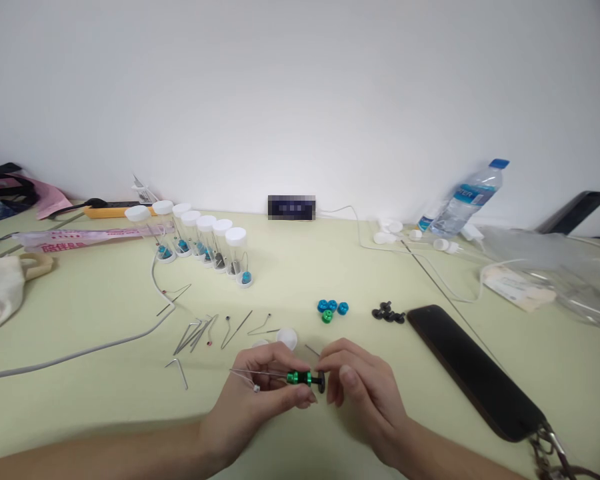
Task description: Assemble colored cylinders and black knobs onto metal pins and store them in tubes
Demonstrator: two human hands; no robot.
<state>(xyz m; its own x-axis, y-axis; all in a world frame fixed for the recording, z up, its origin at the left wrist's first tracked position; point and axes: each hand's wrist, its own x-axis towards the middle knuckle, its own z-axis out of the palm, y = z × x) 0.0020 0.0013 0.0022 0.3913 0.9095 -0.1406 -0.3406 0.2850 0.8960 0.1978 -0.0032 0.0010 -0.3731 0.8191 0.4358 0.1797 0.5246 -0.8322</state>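
"Low over the near part of the tabletop (290,283), what is the left hand (245,405) doing?"

"It pinches a small green-and-black part (301,378) between thumb and fingers, lying sideways. A black disc (321,382) stands at its right end, and a thin wire (260,373) runs from its left end past the fingers."

"Anything on the wire?"

"A white bead (257,388) sits at the tip of a lower strand (243,379)."

"And the right hand (367,393)?"

"Its fingers are bent, with the fingertips just beside the black disc. Whether they touch it or grip anything, I cannot tell."

"What lies beyond the hands?"

"Three blue pieces (333,305) and one green piece (327,317), close together; to their right, a cluster of black pieces (390,317) near a dark phone (475,373)."

"And to the left?"

"Scattered bent metal rods (199,335), and a white lid (287,339) just behind the left hand. Farther back, seven clear tubes (237,257) with white caps (236,235) stand in a slanting row, with blue or dark pieces (247,277) at the bottom."

"By the wall (300,100) on the right?"

"A clear bottle (463,203) with a blue cap (499,164)."
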